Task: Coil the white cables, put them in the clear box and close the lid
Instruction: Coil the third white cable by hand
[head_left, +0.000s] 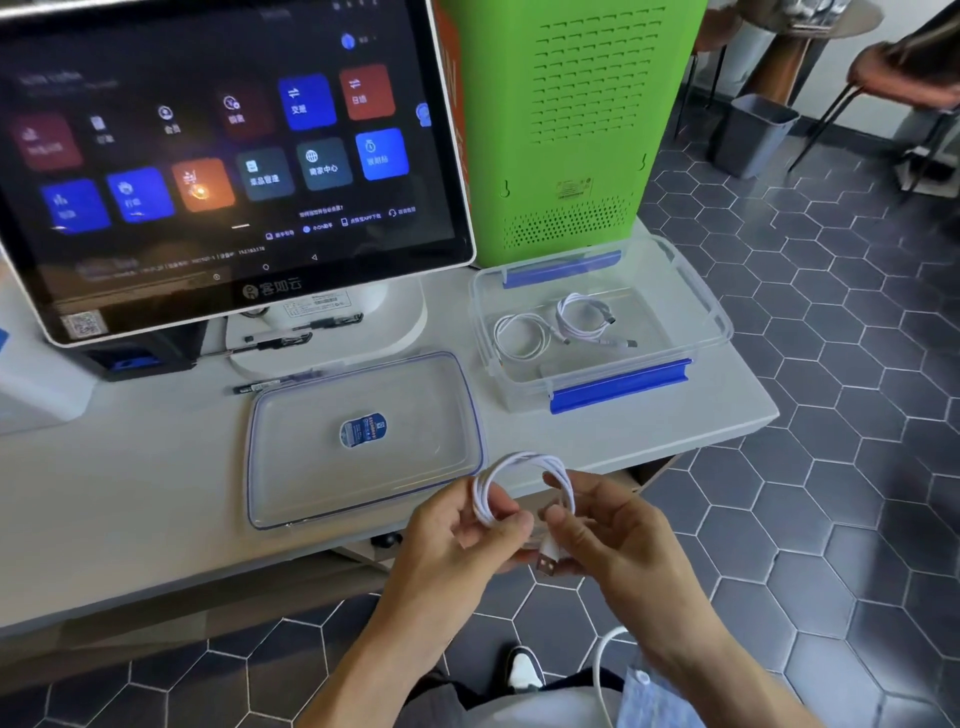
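- The left hand (467, 525) pinches one side of the coiled white cable (519, 467); the right hand (613, 525) grips the other, plug end dangling below.
- Keep the loops tight together while tucking that end.
- Beyond the right hand, the clear box (717, 332) stands open, two coils inside.
- The lid (291, 467) lies on the surface just ahead of the left hand.

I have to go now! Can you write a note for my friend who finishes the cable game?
Left hand and right hand both grip one coiled white cable above the table edge.
Two coiled cables already lie in the clear box.
The lid lies flat on the table, left of the box.
Left: drop this coil in, put the lid on, snap the blue clips.
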